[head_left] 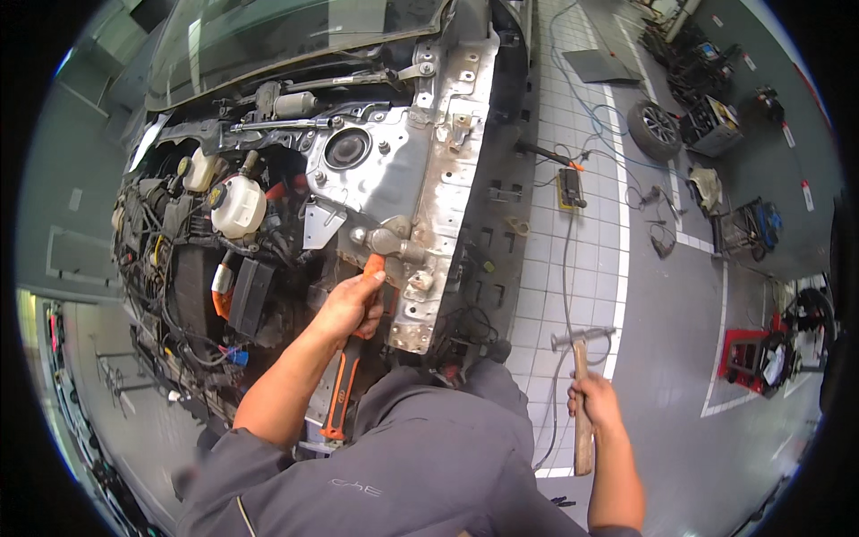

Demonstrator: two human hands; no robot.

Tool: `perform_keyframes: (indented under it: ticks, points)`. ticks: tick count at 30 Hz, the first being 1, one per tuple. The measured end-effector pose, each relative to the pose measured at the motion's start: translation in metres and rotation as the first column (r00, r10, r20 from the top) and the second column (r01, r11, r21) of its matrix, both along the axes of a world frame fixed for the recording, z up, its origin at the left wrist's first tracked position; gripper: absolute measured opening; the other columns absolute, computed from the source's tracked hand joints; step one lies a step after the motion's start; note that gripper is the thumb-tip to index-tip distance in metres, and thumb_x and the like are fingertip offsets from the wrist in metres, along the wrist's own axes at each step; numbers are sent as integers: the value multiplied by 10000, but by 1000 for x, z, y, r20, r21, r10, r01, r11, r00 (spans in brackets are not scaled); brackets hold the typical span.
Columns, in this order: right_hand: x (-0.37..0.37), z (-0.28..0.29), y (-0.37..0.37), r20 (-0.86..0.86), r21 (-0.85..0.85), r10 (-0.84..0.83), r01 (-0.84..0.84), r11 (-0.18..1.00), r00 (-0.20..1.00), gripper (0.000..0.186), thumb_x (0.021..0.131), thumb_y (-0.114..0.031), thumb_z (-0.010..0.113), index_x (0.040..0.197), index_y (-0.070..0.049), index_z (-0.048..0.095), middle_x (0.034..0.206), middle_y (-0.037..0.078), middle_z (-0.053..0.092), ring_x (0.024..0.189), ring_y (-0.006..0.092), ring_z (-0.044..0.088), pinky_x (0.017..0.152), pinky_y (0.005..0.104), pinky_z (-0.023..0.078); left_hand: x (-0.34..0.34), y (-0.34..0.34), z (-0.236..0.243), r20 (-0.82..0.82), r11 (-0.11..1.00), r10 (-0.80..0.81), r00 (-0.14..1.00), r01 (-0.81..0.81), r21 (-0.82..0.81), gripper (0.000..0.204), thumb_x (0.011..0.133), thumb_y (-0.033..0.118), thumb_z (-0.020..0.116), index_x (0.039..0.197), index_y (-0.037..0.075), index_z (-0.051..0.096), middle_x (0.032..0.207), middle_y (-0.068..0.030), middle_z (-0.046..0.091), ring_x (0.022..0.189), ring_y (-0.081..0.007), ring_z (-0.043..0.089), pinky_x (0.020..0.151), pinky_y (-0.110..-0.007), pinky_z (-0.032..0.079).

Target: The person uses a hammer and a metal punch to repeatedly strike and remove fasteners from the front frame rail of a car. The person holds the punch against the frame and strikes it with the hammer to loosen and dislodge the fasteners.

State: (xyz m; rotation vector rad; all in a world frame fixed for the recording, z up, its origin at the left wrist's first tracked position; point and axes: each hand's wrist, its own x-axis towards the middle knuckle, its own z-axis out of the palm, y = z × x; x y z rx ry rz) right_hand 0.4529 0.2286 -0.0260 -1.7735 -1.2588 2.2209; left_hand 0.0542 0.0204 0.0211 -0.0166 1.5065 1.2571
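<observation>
Grey workshop floor spreads to the right of a car, as the person sees it; the car's front end is stripped down and its engine bay lies exposed. A strip of white tiles runs along the car's right side, between it and the grey floor. At the front of the car is a person in dark grey clothes, seen from above. On the car's near right corner, a bare silver metal panel shows brown, rusty patches along its outer edge. Well to the right of the car, a wheel lies on the floor.

At the car's front corner, an orange-handled hammer has its metal head over the panel's near end; whether the two touch is hard to tell. To the right of the car, and apart from it, is a wooden-handled hammer. Inside the car's engine bay sits a white plastic reservoir.

Left hand, at the car's front corner: fingers and thumb wrapped around the orange handle, just below the head. Right hand, out to the car's right: fingers curled around the wooden handle.
</observation>
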Motion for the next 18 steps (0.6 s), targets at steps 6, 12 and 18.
perform_keyframes:
  ticks: [6, 12, 18]
  points:
    - [100, -35, 22, 224, -79, 69, -53, 995, 972, 103, 867, -88, 535, 843, 11, 551, 664, 78, 554, 492, 167, 540, 452, 320, 463, 19, 52, -6, -141, 957, 261, 955, -275, -89, 429, 985, 515, 469, 805, 126, 473, 602, 11, 430, 451, -120, 383, 445, -285, 328]
    - [131, -24, 57, 295, -38, 254, -255, 966, 921, 147, 826, -66, 548, 940, 22, 580, 688, 75, 585, 518, 161, 562, 476, 307, 465, 22, 72, -10, -440, 988, 105, 892, -145, -58, 393, 1020, 433, 468, 837, 87, 490, 561, 6, 421, 406, -119, 373, 392, -288, 315]
    - [75, 6, 92, 353, 218, 400, -490, 844, 846, 367, 834, -60, 563, 1180, 60, 582, 734, 81, 622, 569, 149, 596, 522, 298, 486, 21, 82, 6, -685, 918, -216, 695, -95, -386, 434, 1018, 429, 459, 976, 8, 555, 671, -114, 598, 579, -230, 606, 553, -378, 474]
